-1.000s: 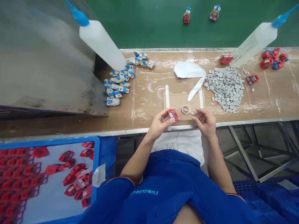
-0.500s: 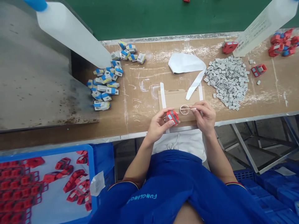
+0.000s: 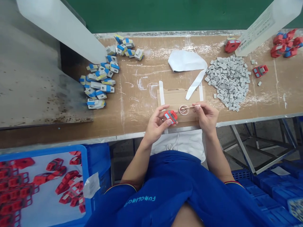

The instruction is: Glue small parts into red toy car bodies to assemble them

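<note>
While the left hand [image 3: 156, 124] curls its fingers and thumb around a small red car-shaped plastic piece with a blue-and-white panel [image 3: 170, 116], the right hand [image 3: 206, 117] pinches a thin pale swab stick [image 3: 191, 107] near its end. Both hands closed on their pieces, held close together above the near edge of the table [image 3: 134, 94]. Swab tip reaches over a small round clear dish [image 3: 184, 109], which sits on a flat brown cardboard sheet [image 3: 176, 97], just beside the red piece; whether the tip touches the dish bottom is too small to tell. Narrow white strips [image 3: 161, 93] lie along the left and right sides of the cardboard. Above it, a curved white paper offcut [image 3: 187, 61] trails a long tail [image 3: 196, 83] down to the cardboard's top edge. To the right, a heap of small grey rectangular blocks [image 3: 228, 82]; beyond that, a few assembled red-and-blue cars [image 3: 285, 47] in a cluster, with single red cars [image 3: 260, 71] lying nearby. To the left, a loose pile of white-and-blue block pieces [image 3: 99, 83] sits by a large white plastic squeeze bottle [image 3: 60, 26], with a second bottle [image 3: 265, 31] at upper right. Lower left, below the table, a blue crate [image 3: 84, 186] holds red lattice frames [image 3: 14, 192] and loose red parts [image 3: 55, 165].
</note>
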A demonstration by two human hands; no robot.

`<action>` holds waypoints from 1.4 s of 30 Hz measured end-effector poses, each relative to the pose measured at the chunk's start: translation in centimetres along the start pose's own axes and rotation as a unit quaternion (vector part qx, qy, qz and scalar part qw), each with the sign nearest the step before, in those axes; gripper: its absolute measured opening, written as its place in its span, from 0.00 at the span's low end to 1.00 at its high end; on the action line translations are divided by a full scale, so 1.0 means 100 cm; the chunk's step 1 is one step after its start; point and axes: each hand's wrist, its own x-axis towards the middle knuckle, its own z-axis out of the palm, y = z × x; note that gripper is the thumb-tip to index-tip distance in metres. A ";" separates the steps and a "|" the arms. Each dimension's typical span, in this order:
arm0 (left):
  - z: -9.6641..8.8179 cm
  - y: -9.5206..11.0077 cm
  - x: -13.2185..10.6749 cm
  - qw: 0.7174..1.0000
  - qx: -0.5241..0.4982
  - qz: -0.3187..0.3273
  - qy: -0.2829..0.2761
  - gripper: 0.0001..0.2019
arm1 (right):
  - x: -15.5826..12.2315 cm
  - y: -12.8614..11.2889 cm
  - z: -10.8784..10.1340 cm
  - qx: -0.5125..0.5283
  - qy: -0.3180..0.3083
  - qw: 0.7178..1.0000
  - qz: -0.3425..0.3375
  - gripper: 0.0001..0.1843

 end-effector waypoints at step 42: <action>0.005 0.002 0.007 0.998 0.035 0.044 -0.027 0.23 | 0.012 -0.060 -0.001 -0.139 -0.214 0.939 -0.232 0.08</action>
